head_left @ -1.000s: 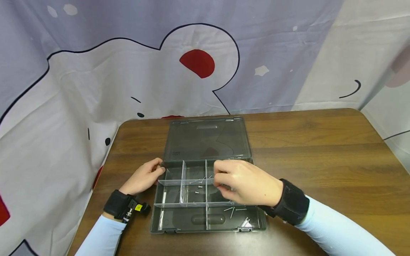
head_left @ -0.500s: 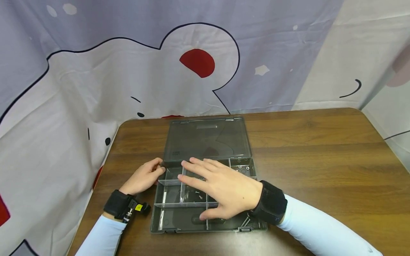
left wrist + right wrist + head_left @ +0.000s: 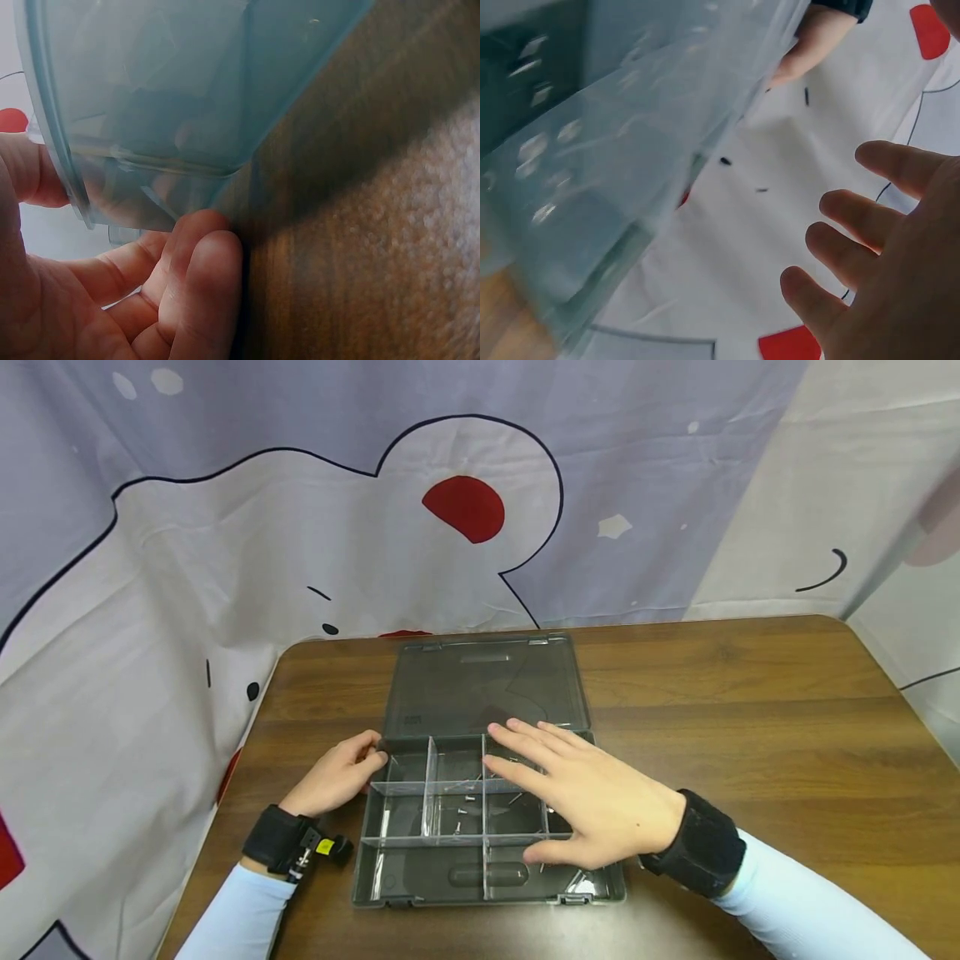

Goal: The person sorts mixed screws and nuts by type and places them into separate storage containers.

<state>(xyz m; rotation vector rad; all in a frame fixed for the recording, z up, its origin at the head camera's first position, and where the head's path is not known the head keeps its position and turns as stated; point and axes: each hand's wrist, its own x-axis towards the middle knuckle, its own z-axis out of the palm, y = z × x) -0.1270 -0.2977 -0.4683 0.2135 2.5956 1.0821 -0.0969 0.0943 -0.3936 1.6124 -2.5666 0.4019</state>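
Observation:
A smoky clear plastic compartment box (image 3: 416, 875) lies with its lid (image 3: 487, 681) folded back. My left hand (image 3: 333, 777) holds the box's back left corner; in the left wrist view the thumb is at the rim and curled fingers (image 3: 206, 277) press the outer side near the table. Over the right side of the box hovers my right hand (image 3: 592, 802), palm down, fingers spread, holding nothing. It hides several right-hand compartments. Small screws (image 3: 462, 812) lie in a middle compartment, and a longer screw (image 3: 515, 798) in the one to its right. Metal pieces (image 3: 577, 883) show at the front right.
Clear dividers (image 3: 483, 814) stand up between the compartments. The brown wooden table (image 3: 735, 718) extends to the right of the box. A printed cloth (image 3: 337, 543) hangs behind the table's back edge.
My right hand's fingers, bunched low over a middle compartment, have straightened and spread. The hand swept left over the middle, then back right. My left hand has stayed at the corner.

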